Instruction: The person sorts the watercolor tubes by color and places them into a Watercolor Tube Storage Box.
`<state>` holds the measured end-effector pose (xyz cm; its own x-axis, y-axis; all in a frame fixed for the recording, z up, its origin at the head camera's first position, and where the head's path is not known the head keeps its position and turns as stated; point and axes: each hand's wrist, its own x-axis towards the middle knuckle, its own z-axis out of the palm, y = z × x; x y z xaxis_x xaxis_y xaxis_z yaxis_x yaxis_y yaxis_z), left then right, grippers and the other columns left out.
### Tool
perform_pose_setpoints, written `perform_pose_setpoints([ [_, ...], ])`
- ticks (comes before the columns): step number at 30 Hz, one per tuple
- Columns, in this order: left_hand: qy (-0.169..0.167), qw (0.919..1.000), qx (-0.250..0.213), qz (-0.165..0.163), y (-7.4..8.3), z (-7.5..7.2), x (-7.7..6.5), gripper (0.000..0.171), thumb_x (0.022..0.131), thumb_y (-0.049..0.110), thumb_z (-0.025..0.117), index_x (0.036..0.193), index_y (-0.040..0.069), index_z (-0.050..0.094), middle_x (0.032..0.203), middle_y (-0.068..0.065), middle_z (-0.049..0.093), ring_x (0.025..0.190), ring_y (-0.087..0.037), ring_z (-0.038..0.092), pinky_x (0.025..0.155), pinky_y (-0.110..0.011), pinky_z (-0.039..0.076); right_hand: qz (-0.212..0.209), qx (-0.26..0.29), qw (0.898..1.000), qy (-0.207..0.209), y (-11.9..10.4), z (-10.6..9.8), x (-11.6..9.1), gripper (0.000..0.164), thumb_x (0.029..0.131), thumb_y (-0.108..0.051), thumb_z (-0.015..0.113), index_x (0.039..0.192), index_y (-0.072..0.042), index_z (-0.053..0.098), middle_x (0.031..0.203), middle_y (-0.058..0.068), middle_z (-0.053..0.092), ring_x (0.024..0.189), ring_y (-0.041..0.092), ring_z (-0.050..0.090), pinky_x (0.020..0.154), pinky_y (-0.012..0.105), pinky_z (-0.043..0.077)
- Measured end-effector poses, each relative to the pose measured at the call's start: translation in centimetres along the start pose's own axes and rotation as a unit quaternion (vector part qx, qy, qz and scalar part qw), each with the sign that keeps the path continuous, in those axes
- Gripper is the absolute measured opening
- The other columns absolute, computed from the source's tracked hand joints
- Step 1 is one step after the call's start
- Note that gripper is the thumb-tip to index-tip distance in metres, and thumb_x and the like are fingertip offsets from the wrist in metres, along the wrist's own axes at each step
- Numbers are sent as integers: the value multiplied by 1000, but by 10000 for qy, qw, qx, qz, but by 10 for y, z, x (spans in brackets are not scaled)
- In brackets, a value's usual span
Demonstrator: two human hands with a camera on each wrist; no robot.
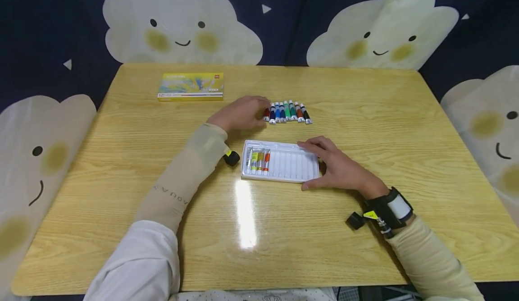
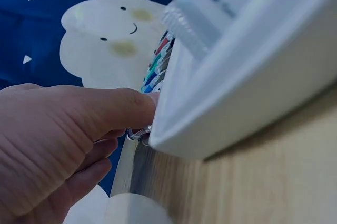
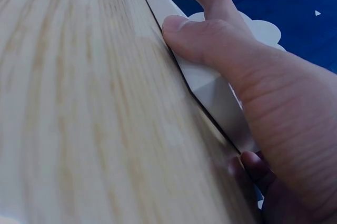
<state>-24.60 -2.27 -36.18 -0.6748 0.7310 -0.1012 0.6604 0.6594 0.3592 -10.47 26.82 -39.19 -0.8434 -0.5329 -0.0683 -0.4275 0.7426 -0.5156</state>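
Note:
My right hand (image 1: 338,168) grips the right end of a white plastic tray (image 1: 289,163), thumb along its front side and fingers at the back edge. At the tray's left end lie several paint tubes, among them a yellow tube (image 1: 254,162) and an orange tube (image 1: 266,162); the other slots hold none. Behind the tray my left hand (image 1: 242,112) pinches a dark red paint tube (image 1: 266,114) at the left end of a row of paint tubes (image 1: 287,111). That tube is mostly hidden by the thumb in the left wrist view, where the tray's corner (image 2: 210,124) looms close.
A yellow paint box (image 1: 190,87) lies at the back left of the wooden table (image 1: 365,107). Behind the table hangs a dark blue cloth with smiling clouds (image 1: 182,26). Small black cameras (image 1: 231,158) stick out from both wrists, the left one close to the tray's left end.

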Motion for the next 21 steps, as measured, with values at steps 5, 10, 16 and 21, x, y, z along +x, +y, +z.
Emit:
perform_pose_setpoints([
  [5,-173,9998,77,19,0,-1,5,55,94,35,62,142,11,50,151,-8,46,143,-25,41,121,-39,30,13,6,10000,-12,-1,-2,0,106,60,-70,79,150,-37,34,148,1,34,133,20,35,102,45,41],
  [10,-197,9998,48,-31,-1,-1,5,54,94,33,61,142,10,50,151,-9,45,142,-26,42,121,-40,31,-48,-43,10000,-11,-2,-1,1,106,60,-71,78,150,-35,35,148,1,34,132,20,36,102,44,42],
  [16,-112,9999,6,24,-3,1,4,52,95,31,59,142,9,50,152,-10,42,141,-27,42,120,-40,31,-48,-49,10000,-13,-2,-1,1,105,61,-70,79,150,-34,35,149,1,34,134,20,35,104,45,41],
  [21,-49,10000,-37,60,-7,2,2,49,96,30,59,139,9,53,151,-9,44,141,-27,42,121,-40,30,4,-30,10000,-7,-1,0,1,105,61,-70,79,150,-35,35,149,1,33,136,21,34,106,47,40],
])
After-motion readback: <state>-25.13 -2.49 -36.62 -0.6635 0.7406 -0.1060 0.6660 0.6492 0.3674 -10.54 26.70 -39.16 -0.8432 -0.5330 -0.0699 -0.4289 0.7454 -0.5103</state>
